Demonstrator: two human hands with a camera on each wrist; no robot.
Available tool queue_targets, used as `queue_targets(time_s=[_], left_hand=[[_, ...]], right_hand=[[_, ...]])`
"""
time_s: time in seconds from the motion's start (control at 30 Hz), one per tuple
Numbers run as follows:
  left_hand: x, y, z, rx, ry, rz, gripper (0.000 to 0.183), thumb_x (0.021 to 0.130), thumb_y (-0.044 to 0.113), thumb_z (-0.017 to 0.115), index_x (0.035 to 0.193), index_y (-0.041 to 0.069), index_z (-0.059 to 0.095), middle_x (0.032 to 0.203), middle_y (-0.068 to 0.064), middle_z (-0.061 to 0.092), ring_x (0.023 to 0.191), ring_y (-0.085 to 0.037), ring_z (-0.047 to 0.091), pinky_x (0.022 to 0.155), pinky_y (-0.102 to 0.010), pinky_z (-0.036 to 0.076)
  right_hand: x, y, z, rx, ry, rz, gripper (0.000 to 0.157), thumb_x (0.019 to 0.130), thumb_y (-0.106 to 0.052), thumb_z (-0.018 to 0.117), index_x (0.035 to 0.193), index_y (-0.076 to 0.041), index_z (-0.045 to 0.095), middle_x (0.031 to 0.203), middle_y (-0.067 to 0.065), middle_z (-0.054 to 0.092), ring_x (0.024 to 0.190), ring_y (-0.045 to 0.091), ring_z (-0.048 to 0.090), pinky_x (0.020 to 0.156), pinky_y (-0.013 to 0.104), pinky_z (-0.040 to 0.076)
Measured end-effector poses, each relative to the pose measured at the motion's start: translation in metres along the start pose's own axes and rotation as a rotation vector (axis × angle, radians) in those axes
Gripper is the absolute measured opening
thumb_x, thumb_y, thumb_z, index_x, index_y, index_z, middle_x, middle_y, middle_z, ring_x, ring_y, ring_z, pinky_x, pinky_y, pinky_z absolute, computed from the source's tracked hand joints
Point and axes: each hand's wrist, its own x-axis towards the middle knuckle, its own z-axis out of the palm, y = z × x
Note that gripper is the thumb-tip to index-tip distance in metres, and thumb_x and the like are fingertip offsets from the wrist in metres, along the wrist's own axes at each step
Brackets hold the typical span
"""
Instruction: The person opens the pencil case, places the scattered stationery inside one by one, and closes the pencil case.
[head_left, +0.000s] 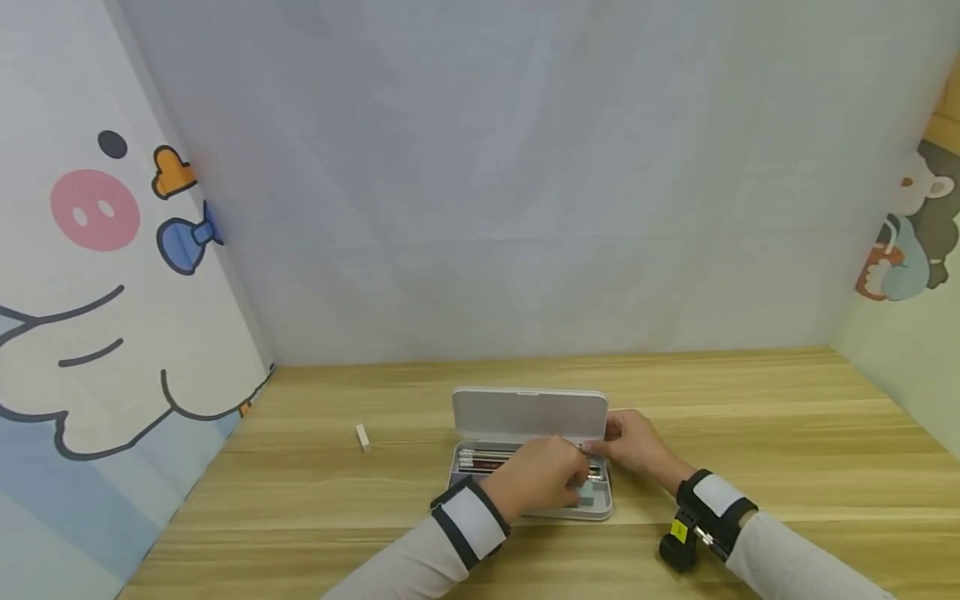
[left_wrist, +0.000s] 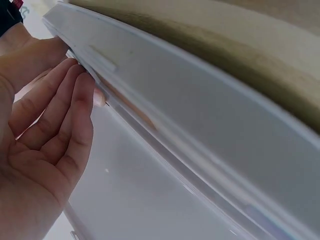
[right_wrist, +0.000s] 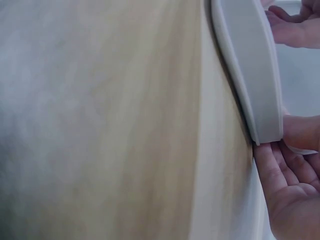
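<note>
A pale grey pencil case (head_left: 558, 514) lies opened on the table, its lid (head_left: 525, 414) standing up at the back. Several pencils (head_left: 480, 461) lie lengthwise in its rear compartment. My left hand (head_left: 540, 475) reaches over the right half of the case, fingers bent and fingertips down at the inner back edge; I cannot tell whether they pinch anything. Below it, a small light block (head_left: 587, 501) shows in the front right compartment. My right hand (head_left: 637, 442) grips the case's back right corner, and in the right wrist view the thumb and fingers (right_wrist: 272, 167) meet at the case's end.
A small white block (head_left: 363, 437), like an eraser, lies on the wooden table (head_left: 300, 500) left of the case. A plain pale cloth (head_left: 525, 183) hangs behind the table. Printed cartoon panels stand at both sides. A black camera (head_left: 678, 546) hangs from the right wrist strap.
</note>
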Motion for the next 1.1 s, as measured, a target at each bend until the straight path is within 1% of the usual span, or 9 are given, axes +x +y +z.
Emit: queue_targets(time_s=[0.3,0.4,0.53,0.63,0.73,0.83,0.93,1.0,1.1], left_hand=[[-0.006,-0.003,-0.006,-0.039,0.002,-0.013,0.014,0.071,0.020,0.076,0.074,0.014,0.064,0.066,0.011,0.055,0.058,0.000,0.042,0.053,-0.012,0.039],[-0.012,-0.008,-0.014,-0.092,0.008,-0.046,0.011,0.073,0.017,0.074,0.074,0.013,0.064,0.066,0.009,0.054,0.057,-0.002,0.042,0.051,-0.013,0.038],[-0.025,-0.019,-0.025,-0.167,0.021,-0.137,0.012,0.075,0.017,0.073,0.079,0.010,0.064,0.070,0.005,0.059,0.061,-0.004,0.047,0.052,-0.015,0.040],[-0.035,-0.029,-0.033,-0.202,0.057,-0.192,0.017,0.075,0.017,0.074,0.086,0.007,0.065,0.079,-0.001,0.064,0.069,-0.008,0.054,0.059,-0.017,0.046],[-0.048,-0.042,-0.037,-0.236,0.124,-0.208,0.019,0.075,0.015,0.073,0.088,0.005,0.065,0.083,-0.005,0.065,0.074,-0.011,0.056,0.065,-0.019,0.049],[-0.067,-0.058,-0.039,-0.274,0.206,-0.241,0.020,0.075,0.016,0.073,0.090,0.005,0.064,0.085,-0.006,0.064,0.076,-0.013,0.056,0.069,-0.025,0.051],[-0.090,-0.077,-0.041,-0.295,0.297,-0.326,0.020,0.076,0.018,0.072,0.090,0.006,0.063,0.085,-0.006,0.063,0.077,-0.014,0.055,0.070,-0.031,0.052],[-0.105,-0.090,-0.043,-0.295,0.358,-0.410,0.019,0.075,0.019,0.072,0.089,0.008,0.064,0.083,-0.005,0.064,0.076,-0.015,0.056,0.070,-0.033,0.052],[-0.125,-0.113,-0.047,-0.288,0.390,-0.549,0.021,0.077,0.020,0.071,0.090,0.006,0.064,0.085,-0.009,0.065,0.078,-0.019,0.057,0.071,-0.036,0.052]], right_hand=[[0.003,-0.003,0.001,0.001,-0.002,0.015,0.028,0.073,-0.012,0.073,0.096,0.002,0.066,0.093,0.016,0.069,0.084,0.019,0.062,0.079,0.044,0.051],[0.005,-0.004,0.001,0.002,0.000,0.020,0.029,0.073,-0.012,0.073,0.097,0.002,0.065,0.095,0.017,0.068,0.086,0.022,0.062,0.081,0.046,0.051],[0.002,-0.002,0.001,0.010,-0.006,0.022,0.032,0.073,-0.013,0.074,0.098,0.004,0.064,0.095,0.019,0.068,0.087,0.024,0.063,0.082,0.047,0.051],[-0.001,0.000,0.000,0.010,0.000,0.024,0.032,0.072,-0.012,0.074,0.098,0.005,0.064,0.095,0.020,0.067,0.087,0.025,0.063,0.083,0.048,0.051],[-0.004,0.002,-0.001,0.005,0.004,0.017,0.032,0.072,-0.012,0.074,0.097,0.006,0.064,0.094,0.022,0.067,0.086,0.026,0.063,0.082,0.048,0.051],[-0.005,0.003,0.001,0.010,-0.006,0.019,0.032,0.072,-0.012,0.074,0.096,0.005,0.064,0.093,0.021,0.067,0.085,0.025,0.063,0.082,0.048,0.051],[-0.004,0.002,0.003,0.015,-0.017,0.026,0.032,0.072,-0.012,0.074,0.097,0.005,0.064,0.094,0.020,0.068,0.086,0.024,0.063,0.083,0.048,0.050],[-0.003,0.001,0.003,0.012,-0.007,0.032,0.032,0.072,-0.012,0.074,0.097,0.005,0.064,0.094,0.021,0.068,0.086,0.024,0.063,0.084,0.049,0.050],[-0.001,0.000,0.002,0.004,0.000,0.029,0.032,0.072,-0.012,0.074,0.097,0.005,0.064,0.095,0.021,0.067,0.087,0.025,0.063,0.085,0.049,0.049]])
